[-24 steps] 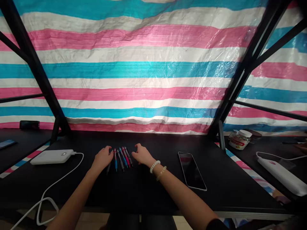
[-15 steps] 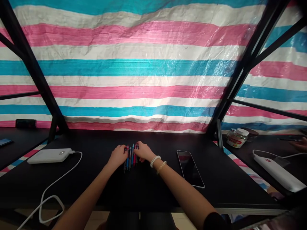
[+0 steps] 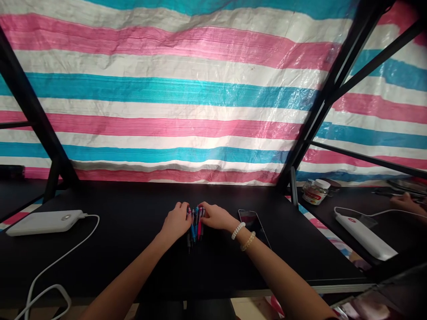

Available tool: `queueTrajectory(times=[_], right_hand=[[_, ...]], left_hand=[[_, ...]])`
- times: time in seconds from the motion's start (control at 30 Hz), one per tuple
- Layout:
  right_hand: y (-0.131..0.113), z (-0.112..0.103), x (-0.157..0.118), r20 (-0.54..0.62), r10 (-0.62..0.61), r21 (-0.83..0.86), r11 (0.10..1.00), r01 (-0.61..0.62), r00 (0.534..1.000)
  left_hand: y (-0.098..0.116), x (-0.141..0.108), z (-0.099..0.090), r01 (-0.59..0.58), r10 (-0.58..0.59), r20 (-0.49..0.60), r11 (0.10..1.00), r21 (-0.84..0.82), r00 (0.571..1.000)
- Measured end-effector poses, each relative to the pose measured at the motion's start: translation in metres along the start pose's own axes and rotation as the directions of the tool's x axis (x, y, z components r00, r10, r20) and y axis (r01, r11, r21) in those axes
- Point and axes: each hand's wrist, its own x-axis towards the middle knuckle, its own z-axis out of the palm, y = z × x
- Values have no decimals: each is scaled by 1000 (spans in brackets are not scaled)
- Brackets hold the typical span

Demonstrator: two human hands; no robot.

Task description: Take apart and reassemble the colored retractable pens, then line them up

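Slim blue, pink and dark pens (image 3: 193, 232) lie gathered, ends uneven, on the flat black tabletop (image 3: 116, 231), my left hand (image 3: 177, 220) and right hand (image 3: 218, 216) pinching opposite sides.

A matte black tabletop (image 3: 126, 200) is edged in front by a paler strip. Near its left edge a white power bank (image 3: 43, 223) is placed; a white charging cable (image 3: 66, 254) is plugged into it and led over the front edge. Slim pens (image 3: 194, 231) are bunched midway between the side edges. Between them and the right edge, a dark-screened smartphone (image 3: 253, 220) is laid, partly hidden.
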Motion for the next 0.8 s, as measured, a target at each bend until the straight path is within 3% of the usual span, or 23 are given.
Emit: queueTrajectory(times=[0.23, 0.33, 0.4, 0.5, 0.6, 0.8], right_hand=[[8, 5, 16, -99, 81, -24, 996, -84, 992], [11, 7, 17, -105, 92, -13, 996, -94, 990], [13, 9, 17, -119, 101, 0, 995, -101, 988], [14, 13, 16, -160, 119, 15, 993, -118, 980], [14, 16, 12, -197, 137, 15, 990, -137, 971], [3, 20, 0, -221, 120, -20, 992, -127, 968]], left_hand=[[-1, 4, 3, -242, 242, -19, 970, -4, 970], [-5, 2, 13, -368, 368, 72, 930, -15, 927], [-10, 1, 18, -456, 449, 183, 890, -6, 874], [-17, 0, 20, -510, 492, 250, 860, 10, 834], [-19, -2, 22, -511, 498, 203, 859, 12, 843], [-20, 1, 23, -380, 380, -33, 909, -170, 924]])
